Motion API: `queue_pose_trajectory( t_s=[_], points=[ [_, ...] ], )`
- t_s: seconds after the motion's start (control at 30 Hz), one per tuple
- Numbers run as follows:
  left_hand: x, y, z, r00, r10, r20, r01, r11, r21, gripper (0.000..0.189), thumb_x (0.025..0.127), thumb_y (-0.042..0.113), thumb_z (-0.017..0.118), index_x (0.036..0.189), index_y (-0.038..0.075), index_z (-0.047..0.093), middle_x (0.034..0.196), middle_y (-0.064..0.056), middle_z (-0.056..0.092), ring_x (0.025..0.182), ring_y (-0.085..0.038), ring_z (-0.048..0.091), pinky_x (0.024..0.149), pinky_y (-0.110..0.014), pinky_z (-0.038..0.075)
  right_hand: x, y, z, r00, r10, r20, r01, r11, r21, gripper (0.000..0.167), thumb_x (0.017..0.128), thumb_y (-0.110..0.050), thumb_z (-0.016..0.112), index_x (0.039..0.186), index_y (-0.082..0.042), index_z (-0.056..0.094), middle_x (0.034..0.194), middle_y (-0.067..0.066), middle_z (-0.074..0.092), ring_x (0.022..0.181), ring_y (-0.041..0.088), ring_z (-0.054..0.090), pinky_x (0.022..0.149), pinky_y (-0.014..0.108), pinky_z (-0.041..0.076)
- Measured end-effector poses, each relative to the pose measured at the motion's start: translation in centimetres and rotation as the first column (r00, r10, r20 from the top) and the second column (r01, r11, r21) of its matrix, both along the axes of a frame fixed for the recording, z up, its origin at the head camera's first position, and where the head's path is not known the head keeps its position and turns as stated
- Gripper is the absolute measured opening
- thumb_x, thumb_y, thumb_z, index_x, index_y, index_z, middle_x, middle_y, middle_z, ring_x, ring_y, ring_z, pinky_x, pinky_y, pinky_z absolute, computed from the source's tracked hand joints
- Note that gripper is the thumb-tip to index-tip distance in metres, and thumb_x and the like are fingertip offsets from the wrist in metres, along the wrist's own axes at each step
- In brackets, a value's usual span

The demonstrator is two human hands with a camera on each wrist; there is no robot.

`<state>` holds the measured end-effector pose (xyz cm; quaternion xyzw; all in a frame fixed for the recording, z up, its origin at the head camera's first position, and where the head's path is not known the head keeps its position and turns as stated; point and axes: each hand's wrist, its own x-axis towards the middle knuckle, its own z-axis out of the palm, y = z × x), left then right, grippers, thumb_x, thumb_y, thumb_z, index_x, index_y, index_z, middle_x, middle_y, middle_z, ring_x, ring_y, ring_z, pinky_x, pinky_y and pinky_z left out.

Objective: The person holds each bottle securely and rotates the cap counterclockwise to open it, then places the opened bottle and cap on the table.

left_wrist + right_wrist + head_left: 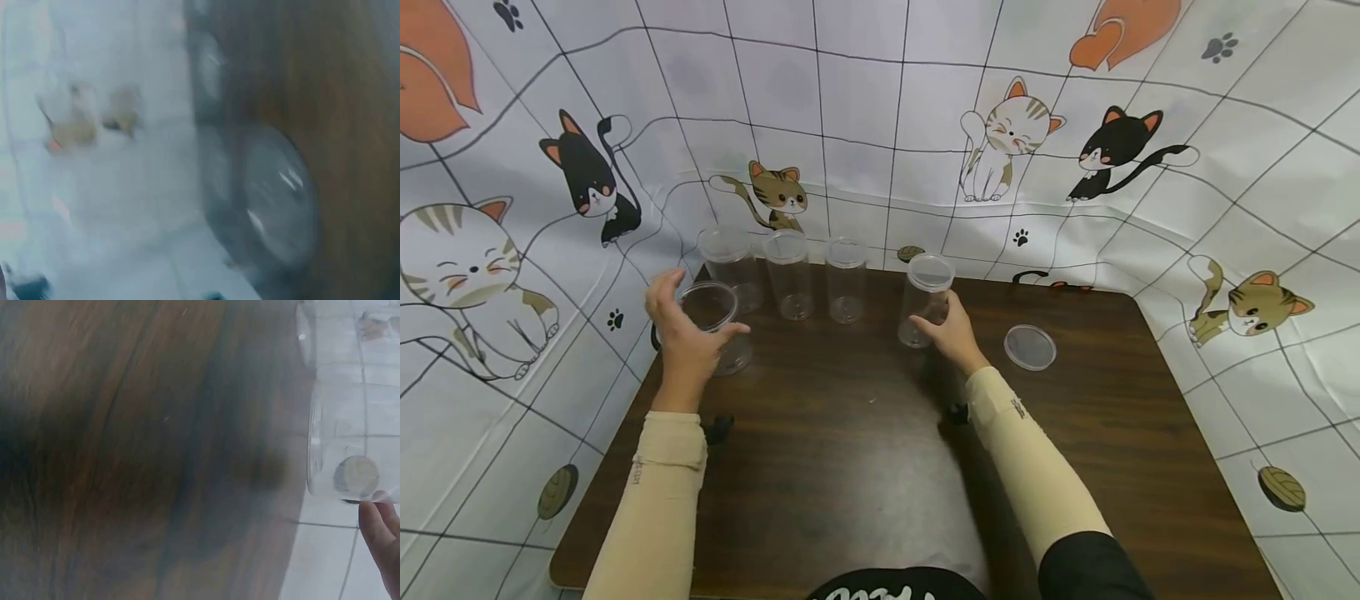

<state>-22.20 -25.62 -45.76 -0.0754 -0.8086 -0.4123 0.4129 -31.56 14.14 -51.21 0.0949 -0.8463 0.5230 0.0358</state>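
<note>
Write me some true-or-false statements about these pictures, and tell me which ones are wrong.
1. The right hand holds a clear jar. True.
2. Only two jars are in view. False: the head view shows five jars.
3. A round lid lies flat on the table. True.
4. The backdrop is plain. False: it has cartoon cats.
5. Both forearms wear pale sleeves. True.
</note>
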Motion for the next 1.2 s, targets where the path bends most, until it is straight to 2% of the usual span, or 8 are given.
queue_pose_trajectory(
  t_s=[0.17,0.3,0.53,0.7,0.8,0.97,1.1,1.2],
  points=[
    [-1.2,4.8,1.3,0.985,-0.168,0.034,0.168,0.986,-0.009,0.114,0.070,0.079,0.070,0.145,-0.001,0.037,0.141,-0.021,0.042,0.131,-0.033,0.037,0.107,-0.049,0.035,0.8,-0.7,1.0,0.999,0.015,-0.042,-0.014,1.000,0.024,0.073,0.090,-0.025,0.080,0.146,-0.001,0.040,0.140,0.020,0.051,0.129,0.035,0.049,0.103,0.052,0.046],
    [-2.5,8.8,1.0,0.943,-0.294,0.154,0.296,0.955,0.011,0.115,0.071,0.079,0.068,0.147,-0.002,0.037,0.140,-0.019,0.046,0.129,-0.033,0.040,0.105,-0.050,0.038,1.3,-1.5,1.6,0.995,0.043,-0.093,-0.039,0.998,0.050,0.067,0.089,-0.026,0.081,0.141,-0.002,0.045,0.137,0.017,0.052,0.127,0.032,0.051,0.102,0.049,0.047],
    [-4.3,14.6,0.4,0.800,-0.485,0.353,0.471,0.872,0.132,0.128,0.063,0.079,0.068,0.156,0.002,0.027,0.151,-0.014,0.042,0.140,-0.031,0.036,0.109,-0.051,0.038,3.0,-2.6,1.7,0.987,0.098,-0.125,-0.093,0.995,0.048,0.079,0.087,-0.023,0.083,0.149,-0.002,0.039,0.146,0.018,0.045,0.133,0.034,0.047,0.104,0.053,0.045],
    [-4.7,17.3,0.8,0.702,-0.586,0.404,0.533,0.809,0.248,0.131,0.061,0.076,0.072,0.160,0.006,0.022,0.157,-0.010,0.041,0.140,-0.029,0.041,0.110,-0.051,0.038,4.1,-3.1,0.9,0.978,0.160,-0.136,-0.149,0.984,0.093,0.081,0.085,-0.024,0.085,0.147,0.000,0.038,0.144,0.019,0.045,0.131,0.034,0.046,0.107,0.052,0.042],
    [-4.7,18.1,0.8,0.685,-0.599,0.415,0.526,0.800,0.288,0.120,0.068,0.059,0.082,0.160,0.007,0.023,0.155,-0.006,0.046,0.133,-0.028,0.049,0.107,-0.049,0.040,4.6,-3.3,0.5,0.972,0.188,-0.141,-0.173,0.978,0.115,0.079,0.084,-0.023,0.086,0.144,0.000,0.041,0.143,0.019,0.045,0.131,0.033,0.045,0.108,0.051,0.040],
    [-4.8,18.7,0.7,0.693,-0.600,0.399,0.496,0.799,0.340,0.103,0.075,0.025,0.093,0.157,0.011,0.032,0.148,0.000,0.054,0.125,-0.024,0.055,0.103,-0.047,0.043,5.0,-3.2,0.4,0.973,0.191,-0.130,-0.178,0.978,0.106,0.081,0.084,-0.023,0.085,0.146,-0.001,0.037,0.146,0.019,0.042,0.131,0.032,0.044,0.106,0.049,0.042],
    [-4.6,18.9,0.8,0.700,-0.595,0.395,0.477,0.801,0.361,0.090,0.074,0.025,0.094,0.149,0.011,0.046,0.141,-0.002,0.059,0.119,-0.023,0.058,0.097,-0.046,0.047,5.4,-3.1,0.6,0.979,0.175,-0.105,-0.166,0.982,0.092,0.086,0.084,-0.023,0.086,0.148,-0.001,0.033,0.145,0.019,0.045,0.131,0.032,0.048,0.107,0.048,0.042],
    [-4.5,19.0,1.0,0.687,-0.602,0.407,0.465,0.795,0.391,0.083,0.075,0.027,0.093,0.146,0.015,0.051,0.134,-0.005,0.061,0.114,-0.025,0.059,0.093,-0.046,0.049,5.7,-3.0,0.7,0.982,0.166,-0.088,-0.160,0.984,0.078,0.088,0.084,-0.023,0.085,0.150,-0.001,0.031,0.145,0.020,0.048,0.131,0.033,0.050,0.108,0.049,0.042]
  ],
)
